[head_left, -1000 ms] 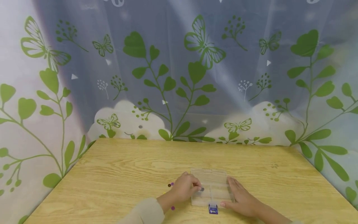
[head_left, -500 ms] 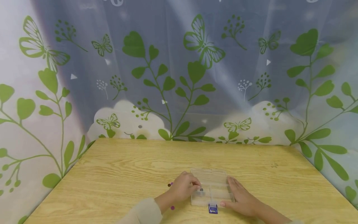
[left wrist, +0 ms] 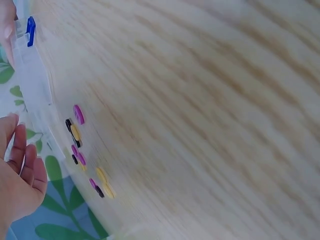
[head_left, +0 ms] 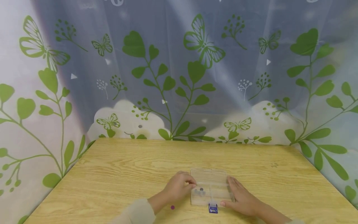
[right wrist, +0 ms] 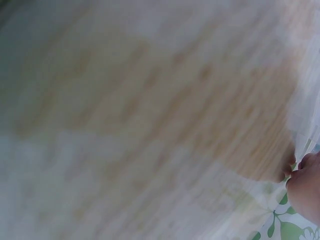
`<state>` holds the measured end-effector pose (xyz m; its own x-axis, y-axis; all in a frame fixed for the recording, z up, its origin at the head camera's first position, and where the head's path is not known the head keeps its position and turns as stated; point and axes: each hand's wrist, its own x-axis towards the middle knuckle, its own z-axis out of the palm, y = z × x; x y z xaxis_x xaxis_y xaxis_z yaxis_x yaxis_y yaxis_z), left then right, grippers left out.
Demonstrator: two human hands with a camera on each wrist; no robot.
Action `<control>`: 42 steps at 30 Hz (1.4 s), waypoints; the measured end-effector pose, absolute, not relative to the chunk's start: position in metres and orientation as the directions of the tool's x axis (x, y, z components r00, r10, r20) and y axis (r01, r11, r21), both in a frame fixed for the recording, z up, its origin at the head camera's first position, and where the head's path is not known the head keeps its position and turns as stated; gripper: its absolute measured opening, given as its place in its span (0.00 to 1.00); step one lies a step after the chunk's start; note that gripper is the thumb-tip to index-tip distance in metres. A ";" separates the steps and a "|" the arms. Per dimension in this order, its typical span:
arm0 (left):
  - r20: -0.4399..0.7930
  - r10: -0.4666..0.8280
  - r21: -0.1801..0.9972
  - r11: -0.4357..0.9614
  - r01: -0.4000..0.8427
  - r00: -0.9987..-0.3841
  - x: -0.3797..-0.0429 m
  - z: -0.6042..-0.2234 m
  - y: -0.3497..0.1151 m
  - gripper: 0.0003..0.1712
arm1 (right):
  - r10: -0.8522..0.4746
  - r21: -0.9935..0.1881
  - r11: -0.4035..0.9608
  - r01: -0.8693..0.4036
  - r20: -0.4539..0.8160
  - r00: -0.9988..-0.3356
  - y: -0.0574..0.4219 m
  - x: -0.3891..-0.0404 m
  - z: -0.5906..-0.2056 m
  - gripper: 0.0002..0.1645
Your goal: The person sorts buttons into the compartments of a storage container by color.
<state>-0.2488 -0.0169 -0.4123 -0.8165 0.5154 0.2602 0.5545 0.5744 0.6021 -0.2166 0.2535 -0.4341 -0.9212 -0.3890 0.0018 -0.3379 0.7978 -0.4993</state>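
Observation:
A clear plastic box (head_left: pixel 218 188) with compartments and a blue latch (head_left: pixel 213 208) sits on the table. Dark buttons (head_left: pixel 201 189) lie in its left compartment. My left hand (head_left: pixel 179 187) is at the box's left edge; in the left wrist view its fingers (left wrist: pixel 31 165) are loosely bent, with nothing visible between them. Along the box's right side rests my right hand (head_left: pixel 243 197), fingers extended and thumb at the near corner. A purple button (head_left: pixel 172 207) lies left of the box. Pink, black and yellow buttons (left wrist: pixel 75 132) show in the left wrist view, some overlapping.
The wood-grain table (head_left: pixel 126 174) reaches back to a curtain (head_left: pixel 173 77) printed with green leaves and butterflies. The right wrist view is mostly blurred tabletop (right wrist: pixel 190 115).
My left hand has let go of a dark button inside the box and drawn back left. It now covers the buttons seen beside it earlier. My right hand has not moved.

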 end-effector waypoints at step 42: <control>0.301 0.478 0.652 0.528 0.544 -0.825 -0.244 -0.421 -0.065 0.04 | -0.402 -0.478 0.801 -0.360 0.016 -0.915 0.255 -0.219 -0.435 0.60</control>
